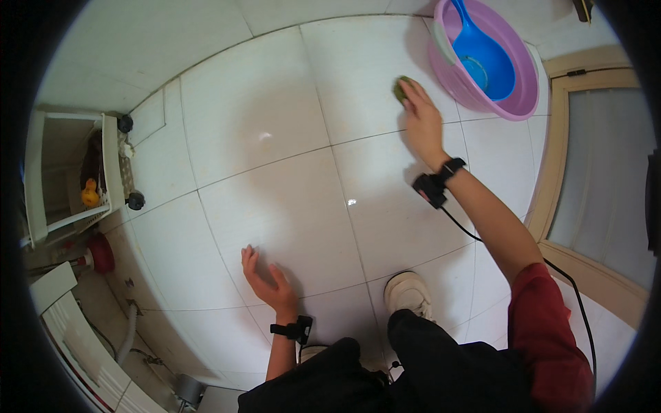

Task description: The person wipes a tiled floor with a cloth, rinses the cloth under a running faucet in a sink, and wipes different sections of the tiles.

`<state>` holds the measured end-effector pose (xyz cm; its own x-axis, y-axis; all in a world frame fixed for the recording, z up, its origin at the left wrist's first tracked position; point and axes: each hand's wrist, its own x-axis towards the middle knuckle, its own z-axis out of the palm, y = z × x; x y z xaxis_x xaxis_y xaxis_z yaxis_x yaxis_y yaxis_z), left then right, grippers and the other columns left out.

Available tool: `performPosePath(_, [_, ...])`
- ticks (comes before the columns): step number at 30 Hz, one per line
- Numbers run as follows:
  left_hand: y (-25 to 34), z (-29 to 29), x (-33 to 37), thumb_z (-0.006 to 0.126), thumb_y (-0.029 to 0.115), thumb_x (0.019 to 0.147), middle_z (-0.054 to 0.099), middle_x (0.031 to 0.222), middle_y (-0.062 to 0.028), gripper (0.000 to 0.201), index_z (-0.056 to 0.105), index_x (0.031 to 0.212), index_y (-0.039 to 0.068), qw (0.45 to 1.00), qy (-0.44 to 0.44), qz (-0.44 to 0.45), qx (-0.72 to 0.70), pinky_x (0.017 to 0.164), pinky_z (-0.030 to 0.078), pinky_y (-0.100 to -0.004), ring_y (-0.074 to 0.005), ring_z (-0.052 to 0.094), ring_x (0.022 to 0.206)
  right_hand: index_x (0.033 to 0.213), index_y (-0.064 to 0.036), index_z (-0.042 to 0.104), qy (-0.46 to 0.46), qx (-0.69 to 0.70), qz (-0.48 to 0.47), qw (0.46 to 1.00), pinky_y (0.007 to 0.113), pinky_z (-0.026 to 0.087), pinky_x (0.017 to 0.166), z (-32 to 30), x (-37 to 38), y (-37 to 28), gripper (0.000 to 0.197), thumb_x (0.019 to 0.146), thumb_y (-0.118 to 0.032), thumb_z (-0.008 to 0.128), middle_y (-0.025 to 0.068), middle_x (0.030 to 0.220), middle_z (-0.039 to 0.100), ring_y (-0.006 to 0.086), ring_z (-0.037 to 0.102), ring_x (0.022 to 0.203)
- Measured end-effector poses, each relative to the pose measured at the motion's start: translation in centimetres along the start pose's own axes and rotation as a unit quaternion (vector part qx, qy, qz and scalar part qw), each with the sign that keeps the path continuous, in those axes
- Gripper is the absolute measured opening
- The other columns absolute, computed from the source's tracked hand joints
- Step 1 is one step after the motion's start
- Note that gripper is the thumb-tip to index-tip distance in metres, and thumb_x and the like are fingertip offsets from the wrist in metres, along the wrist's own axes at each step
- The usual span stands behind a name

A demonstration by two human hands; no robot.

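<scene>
A home bathroom, by its white floor tiles (268, 213), red plunger (102, 253) and drainpipe (129, 334) left, pink basin (454, 77) and blue dipper (497, 69) far right.

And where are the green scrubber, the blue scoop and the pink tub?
Green scrubber (399, 90): head view, its visible edge.
Blue scoop (491, 63): head view, its bowl.
Pink tub (502, 36): head view, inner wall.

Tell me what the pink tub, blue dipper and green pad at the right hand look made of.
Tub: likely plastic, smooth with a soft sheen; its even colour suggests moulding. Dipper: likely plastic too, glossy, apparently moulded in one piece. Pad: perhaps scouring fibre or sponge, matte and rough-looking; the right hand covers part, so I can't settle which.
</scene>
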<state>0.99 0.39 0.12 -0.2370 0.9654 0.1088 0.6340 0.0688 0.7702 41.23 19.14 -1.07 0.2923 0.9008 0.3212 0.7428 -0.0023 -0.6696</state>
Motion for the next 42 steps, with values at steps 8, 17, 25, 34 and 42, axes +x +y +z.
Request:
performPosePath(8, [-0.7, -0.4, -0.2, 0.053, 0.01, 0.102, 0.051, 0.155, -0.0204, 0.037, 0.055, 0.137, 0.0, 1.0, 0.0, -0.01, 0.013, 0.124, 0.031, -0.0487, -0.0378, 0.043, 0.149, 0.139, -0.009, 0.064, -0.334, 0.026, -0.211, 0.918, 0.043, 0.044, 0.12, -0.9, -6.0, -5.7, 0.064, 0.082, 0.017, 0.047, 0.0106, 0.152, 0.056, 0.0328, 0.051, 0.143])
performPosePath(17, [-0.5, -0.6, -0.2, 0.054, 0.006, 0.099, 0.053, 0.152, -0.0201, 0.038, 0.054, 0.137, -0.001, 1.0, 0.002, -0.007, 0.008, 0.123, 0.032, -0.0505, -0.0411, 0.041, 0.15, 0.142, -0.0008, 0.058, -0.039, 0.006, -0.074, 0.996, 0.041, 0.048, 0.11, 3.0, 2.8, -0.9, 0.045, 0.099, 0.005, 0.05, 0.0205, 0.145, 0.059, 0.0408, 0.058, 0.13])
performPosePath(25, [-0.2, 0.0, 0.1, 0.054, 0.007, 0.099, 0.052, 0.153, -0.0203, 0.039, 0.054, 0.138, -0.001, 1.0, -0.001, -0.01, 0.022, 0.124, 0.031, -0.0502, -0.0403, 0.041, 0.15, 0.134, -0.0056, 0.065, -0.083, 0.016, -0.054, 0.995, 0.044, 0.05, 0.106, 12.6, 12.1, -6.4, 0.043, 0.095, -0.001, 0.05, 0.0137, 0.14, 0.064, 0.038, 0.06, 0.127])
performPosePath(34, [-0.5, 0.0, 0.2, 0.056, 0.005, 0.096, 0.052, 0.152, -0.0223, 0.041, 0.054, 0.136, -0.002, 1.0, 0.011, -0.021, 0.003, 0.123, 0.032, -0.0528, -0.0432, 0.041, 0.149, 0.141, -0.0155, 0.063, -0.419, 0.017, -0.358, 0.834, 0.037, 0.05, 0.116, 5.7, 3.4, -8.0, 0.067, 0.082, 0.014, 0.052, 0.0028, 0.152, 0.057, 0.0265, 0.054, 0.142])
performPosePath(42, [0.1, -0.6, 0.2, 0.056, 0.004, 0.094, 0.051, 0.153, -0.0232, 0.042, 0.053, 0.136, -0.003, 1.0, -0.013, -0.01, 0.023, 0.123, 0.031, -0.0549, -0.0448, 0.04, 0.149, 0.134, -0.0053, 0.064, -0.02, -0.087, -0.062, 0.994, 0.044, 0.051, 0.105, 11.2, 12.5, -5.2, 0.051, 0.086, 0.006, 0.051, 0.0172, 0.141, 0.061, 0.039, 0.059, 0.127])
